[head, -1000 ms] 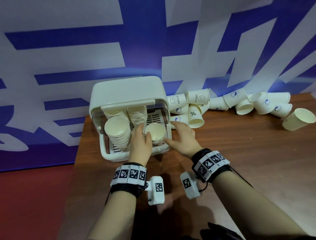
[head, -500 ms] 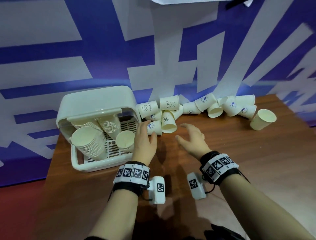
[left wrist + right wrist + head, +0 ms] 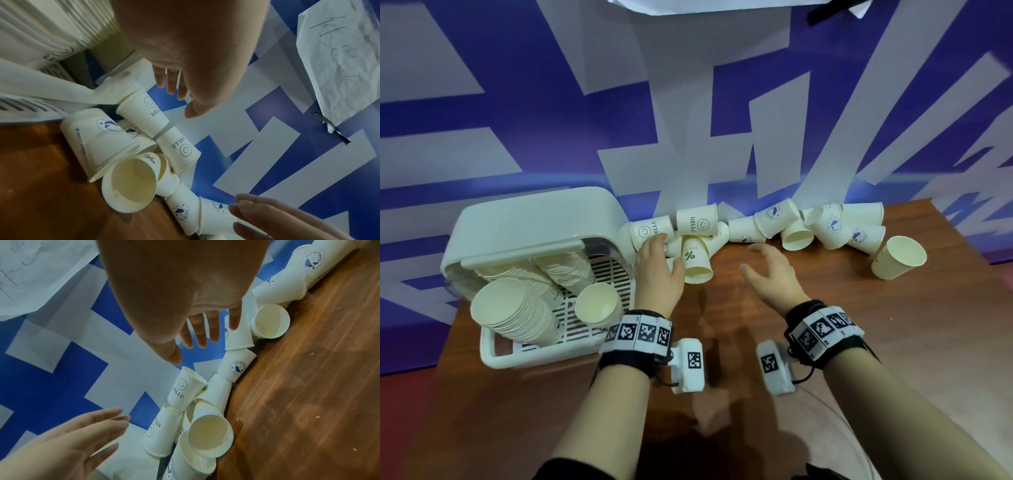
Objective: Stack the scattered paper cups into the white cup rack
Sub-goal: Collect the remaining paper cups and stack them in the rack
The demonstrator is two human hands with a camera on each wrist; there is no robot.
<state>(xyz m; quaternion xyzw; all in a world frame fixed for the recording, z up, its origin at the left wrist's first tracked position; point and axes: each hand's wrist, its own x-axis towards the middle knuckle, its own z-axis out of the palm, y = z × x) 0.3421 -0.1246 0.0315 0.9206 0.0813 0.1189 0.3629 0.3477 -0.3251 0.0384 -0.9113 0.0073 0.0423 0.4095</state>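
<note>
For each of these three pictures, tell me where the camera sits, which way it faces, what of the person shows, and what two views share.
Head: on the head, facing forward and down at the brown wooden table, white plastic cup rack and both forearms, left hand, right hand.
Left wrist: looks along the left hand's palm and fingers at the scattered white paper cups; the right hand's fingers also show.
Right wrist: looks along the right hand's fingers at the cups; the left hand shows bottom left.
Shared: both wrist views show the HELLO smiley paper cup.
</note>
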